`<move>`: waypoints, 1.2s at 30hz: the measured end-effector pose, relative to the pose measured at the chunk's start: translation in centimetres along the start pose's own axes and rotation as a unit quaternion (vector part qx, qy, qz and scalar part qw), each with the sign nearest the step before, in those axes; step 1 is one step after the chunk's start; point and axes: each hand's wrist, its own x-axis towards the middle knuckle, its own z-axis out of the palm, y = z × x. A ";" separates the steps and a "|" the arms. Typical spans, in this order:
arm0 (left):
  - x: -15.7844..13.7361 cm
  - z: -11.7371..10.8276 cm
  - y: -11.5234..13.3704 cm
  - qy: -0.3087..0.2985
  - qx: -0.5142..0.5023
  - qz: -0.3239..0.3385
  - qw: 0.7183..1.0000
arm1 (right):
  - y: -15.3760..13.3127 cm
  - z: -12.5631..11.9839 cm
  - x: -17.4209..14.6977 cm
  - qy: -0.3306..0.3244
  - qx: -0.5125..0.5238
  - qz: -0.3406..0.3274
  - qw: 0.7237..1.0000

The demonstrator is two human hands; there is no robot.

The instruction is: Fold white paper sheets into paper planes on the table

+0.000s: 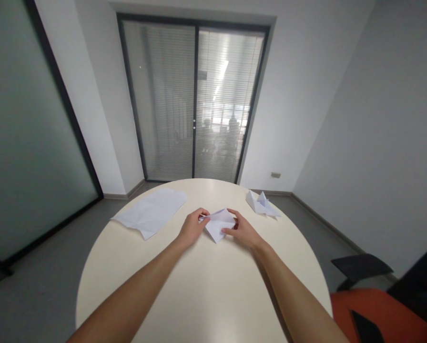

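Observation:
A folded sheet of white paper (218,226) is between my hands over the middle of the table, one corner pointing toward me. My left hand (194,226) pinches its left edge between thumb and fingers. On the opposite side, my right hand (245,229) grips the right edge, thumb in front and fingers partly hidden behind. Creases and overlapping layers show on the paper.
A large creased paper sheet (152,209) lies on the round cream table (195,295) at the left. Toward the right edge stands a folded paper shape (261,205) with upright points. An orange chair (374,309) with black armrests is at the lower right.

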 end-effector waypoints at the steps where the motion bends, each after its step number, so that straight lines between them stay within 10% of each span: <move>1: 0.0 0.0 0.1 0.002 -0.001 -0.002 1.000 | -0.1 0.1 0.0 0.003 0.007 -0.003 1.000; 15: -0.1 -0.2 -0.5 0.008 0.101 0.046 0.994 | -1.9 -0.3 0.1 0.092 -0.109 -0.126 0.982; 26: -0.5 -0.8 -2.8 -0.114 0.119 0.029 0.986 | -2.3 -0.6 -0.7 -0.055 -0.273 -0.187 0.942; 36: -1.7 -1.0 0.8 -0.196 0.182 0.086 0.960 | -2.9 -0.6 -0.9 -0.079 -0.322 -0.196 0.923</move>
